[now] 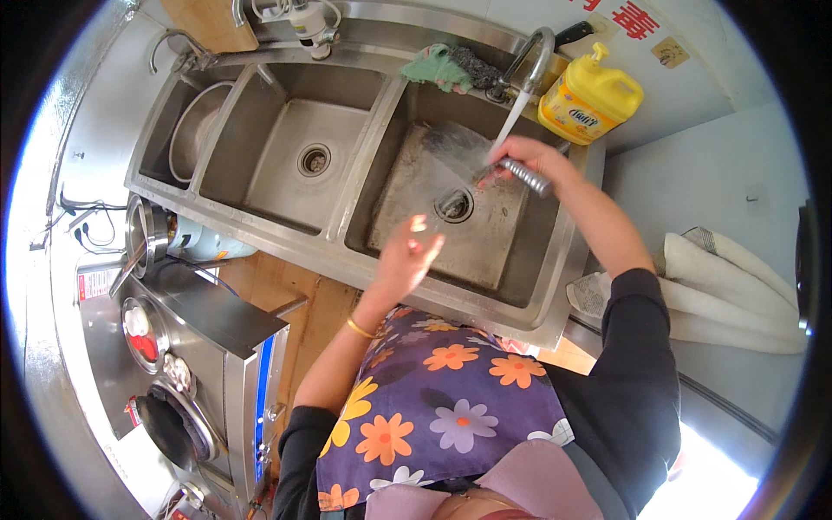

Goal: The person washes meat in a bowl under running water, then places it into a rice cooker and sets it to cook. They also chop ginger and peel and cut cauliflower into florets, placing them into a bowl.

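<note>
Water runs from the curved metal faucet [538,62] into the right basin of a stainless steel sink [416,253]. Under the stream, my right hand [530,159] grips the ribbed metal handle of a utensil [528,177]; its far end is blurred by motion and splashing water, so its kind cannot be told. My left hand [408,257] is over the basin's near left edge, fingers apart and blurred, holding nothing. The basin's drain [454,205] lies between and below the hands. Behind the basin, a green cloth [437,66] lies beside a dark scouring pad [478,65].
A yellow pump jug [585,97] stands at the back right, near a black-handled knife [574,32]. A metal bowl [198,130] leans in the far left basin. The stove [208,338] with a black pan [168,426] is at lower left; pale towels [708,286] hang right.
</note>
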`<state>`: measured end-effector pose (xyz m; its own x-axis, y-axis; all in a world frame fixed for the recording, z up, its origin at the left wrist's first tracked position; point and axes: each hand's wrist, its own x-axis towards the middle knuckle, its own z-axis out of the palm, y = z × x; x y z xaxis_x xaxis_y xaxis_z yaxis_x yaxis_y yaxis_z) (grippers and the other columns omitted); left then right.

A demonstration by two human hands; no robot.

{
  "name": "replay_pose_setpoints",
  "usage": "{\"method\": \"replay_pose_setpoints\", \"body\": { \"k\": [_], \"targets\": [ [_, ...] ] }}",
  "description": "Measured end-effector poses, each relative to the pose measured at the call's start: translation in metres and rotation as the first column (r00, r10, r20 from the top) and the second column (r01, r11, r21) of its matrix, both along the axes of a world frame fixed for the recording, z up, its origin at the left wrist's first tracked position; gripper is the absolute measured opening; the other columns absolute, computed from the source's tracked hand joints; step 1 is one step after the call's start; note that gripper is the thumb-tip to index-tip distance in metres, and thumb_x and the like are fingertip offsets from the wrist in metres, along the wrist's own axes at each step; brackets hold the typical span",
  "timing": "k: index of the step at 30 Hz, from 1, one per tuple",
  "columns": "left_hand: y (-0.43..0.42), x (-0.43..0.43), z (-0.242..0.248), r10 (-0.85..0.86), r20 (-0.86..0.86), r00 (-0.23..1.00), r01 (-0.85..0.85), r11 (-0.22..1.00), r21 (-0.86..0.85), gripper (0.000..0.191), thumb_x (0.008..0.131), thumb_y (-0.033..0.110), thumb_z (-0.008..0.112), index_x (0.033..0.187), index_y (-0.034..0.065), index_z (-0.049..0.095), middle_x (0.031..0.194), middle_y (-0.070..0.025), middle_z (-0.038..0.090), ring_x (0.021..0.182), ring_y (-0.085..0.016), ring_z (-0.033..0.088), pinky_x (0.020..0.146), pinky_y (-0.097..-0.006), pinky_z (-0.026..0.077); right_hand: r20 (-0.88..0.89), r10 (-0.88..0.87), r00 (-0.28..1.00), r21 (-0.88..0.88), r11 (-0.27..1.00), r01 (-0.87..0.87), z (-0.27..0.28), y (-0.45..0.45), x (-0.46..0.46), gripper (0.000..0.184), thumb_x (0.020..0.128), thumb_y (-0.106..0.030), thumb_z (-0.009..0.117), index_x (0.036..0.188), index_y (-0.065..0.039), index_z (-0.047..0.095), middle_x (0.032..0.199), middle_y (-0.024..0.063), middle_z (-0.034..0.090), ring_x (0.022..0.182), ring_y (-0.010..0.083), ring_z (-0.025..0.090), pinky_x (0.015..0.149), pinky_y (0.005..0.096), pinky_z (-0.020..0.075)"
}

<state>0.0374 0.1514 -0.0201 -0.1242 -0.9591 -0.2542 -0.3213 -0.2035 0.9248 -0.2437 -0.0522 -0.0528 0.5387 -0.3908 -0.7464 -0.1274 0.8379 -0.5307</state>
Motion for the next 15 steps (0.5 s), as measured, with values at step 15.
{"method": "replay_pose_setpoints", "body": {
  "k": [15],
  "targets": [
    [0.051, 0.112, 0.036, 0.398, -0.253, 0.882, -0.341, 0.908, 0.242, 0.028, 0.094, 0.011, 0.056, 0.121, 0.0025, 0.055, 0.106, -0.0037, 0.060, 0.084, -0.009, 0.056, 0.076, -0.0231, 0.047, -0.136, -0.066, 0.988, -0.135, 0.990, 0.048, 0.055, 0.021, -0.005, 0.020, 0.089, -0.009, 0.053, 0.102, 0.007, 0.053, 0.081, 0.0149, 0.061, 0.079, 0.0213, 0.069, 0.042, 0.0224, 0.0475]
  ]
}}
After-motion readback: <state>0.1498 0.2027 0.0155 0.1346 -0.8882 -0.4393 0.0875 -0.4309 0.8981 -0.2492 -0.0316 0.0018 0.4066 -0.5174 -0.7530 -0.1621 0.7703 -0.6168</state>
